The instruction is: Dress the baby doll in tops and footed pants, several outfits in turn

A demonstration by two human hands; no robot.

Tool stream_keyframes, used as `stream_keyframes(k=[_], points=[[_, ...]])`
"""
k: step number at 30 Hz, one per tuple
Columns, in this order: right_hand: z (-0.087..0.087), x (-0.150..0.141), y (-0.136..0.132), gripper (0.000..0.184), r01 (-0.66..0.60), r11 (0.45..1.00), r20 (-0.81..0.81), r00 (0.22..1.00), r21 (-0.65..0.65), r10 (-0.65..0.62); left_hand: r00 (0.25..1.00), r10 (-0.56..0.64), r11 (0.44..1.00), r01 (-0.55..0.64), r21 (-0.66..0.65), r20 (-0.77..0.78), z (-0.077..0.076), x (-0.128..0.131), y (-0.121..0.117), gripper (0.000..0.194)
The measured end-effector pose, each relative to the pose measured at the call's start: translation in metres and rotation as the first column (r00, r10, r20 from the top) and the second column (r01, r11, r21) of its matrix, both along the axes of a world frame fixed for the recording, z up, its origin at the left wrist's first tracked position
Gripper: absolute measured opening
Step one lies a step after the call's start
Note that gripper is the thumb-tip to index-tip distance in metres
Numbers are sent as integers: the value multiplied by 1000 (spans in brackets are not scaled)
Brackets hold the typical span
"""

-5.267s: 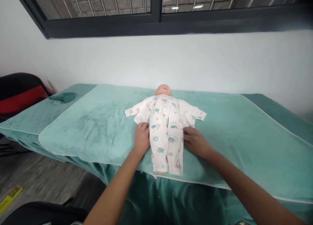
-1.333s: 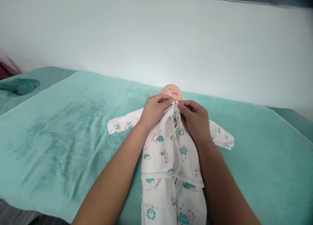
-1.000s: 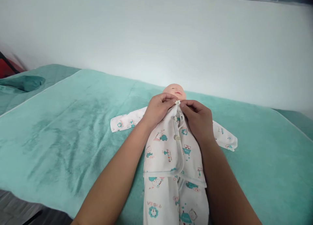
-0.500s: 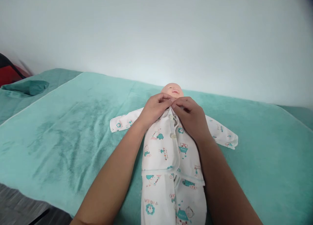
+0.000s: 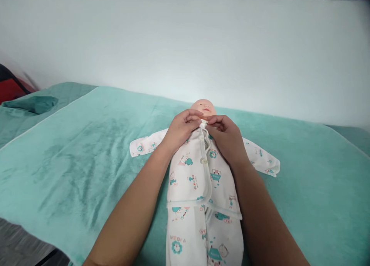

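Note:
A baby doll [image 5: 204, 105] lies on its back, head away from me, in a white printed baby jacket [image 5: 189, 175] with its sleeves spread sideways. At the neck, my left hand [image 5: 182, 128] pinches the collar from the left with thumb and forefinger. My right hand [image 5: 228, 137] has its fingers closed on the collar's other side. A small patch of white collar shows between the fingertips. Below it, round fasteners [image 5: 204, 161] run down the jacket's front edge. White printed trousers [image 5: 187, 239] cover the doll's legs, which run out of view at the bottom.
A green plush cover [image 5: 72, 154] lies under the doll. Behind it stands a white wall [image 5: 185, 46]. At the far left are a folded dark green cloth [image 5: 31, 104] and a red and black object [image 5: 11, 85]. Grey floor [image 5: 17, 243] shows at the lower left.
My fingertips have drawn slightly apart, so the white collar between them now shows. The doll and the jacket's lower part lie almost as before.

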State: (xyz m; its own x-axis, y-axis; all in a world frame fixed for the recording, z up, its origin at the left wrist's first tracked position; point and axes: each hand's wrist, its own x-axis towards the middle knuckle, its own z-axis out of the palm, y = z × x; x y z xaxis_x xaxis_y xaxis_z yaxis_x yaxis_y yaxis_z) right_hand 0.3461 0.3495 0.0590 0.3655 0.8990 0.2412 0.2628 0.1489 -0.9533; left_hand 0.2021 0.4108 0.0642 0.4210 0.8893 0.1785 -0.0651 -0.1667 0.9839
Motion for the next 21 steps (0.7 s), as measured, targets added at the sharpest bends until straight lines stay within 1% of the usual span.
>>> stream_keyframes(k=[2,4,6,7,8,9,11,13,15,17,18,20,21], points=[[0,0,-1,14,27,1000,-25,999,15,-27,995,78,992,-72,100,-63,0,1,-1,17],[2,-3,-3,13,91,996,-35,995,8,-90,982,141,976,-117,182,-127,1,1,-2,16],[8,-6,-8,10,154,988,10,988,8,-154,977,140,970,-102,221,-162,1,0,-3,14],[11,-8,-10,12,169,986,57,984,15,-169,978,125,969,-84,234,-167,1,-1,-4,15],[15,-9,-14,18,165,986,121,979,21,-166,979,112,966,-67,251,-169,1,-3,-4,16],[19,-11,-17,26,140,990,197,970,13,-140,979,108,962,-59,268,-171,1,-4,-4,19],[26,-12,-23,37,51,997,350,937,-59,-27,976,114,957,-58,285,-183,0,-7,-4,23],[31,-12,-29,39,-22,988,460,883,-153,91,973,119,959,-61,276,-198,1,-10,-5,22],[35,-11,-33,34,-38,977,513,846,-212,144,975,98,969,-47,243,-201,3,-14,-7,18],[38,-9,-36,31,-38,967,513,842,-251,167,978,44,981,-4,193,-204,7,-18,-9,16],[39,-6,-36,30,-54,959,483,855,-277,187,978,3,986,32,166,-209,9,-20,-9,16],[40,1,-37,29,-131,931,363,895,-340,258,968,-97,980,134,149,-232,15,-26,-10,16],[39,5,-37,28,-185,912,284,911,-366,299,957,-149,967,194,166,-251,17,-29,-10,14]])
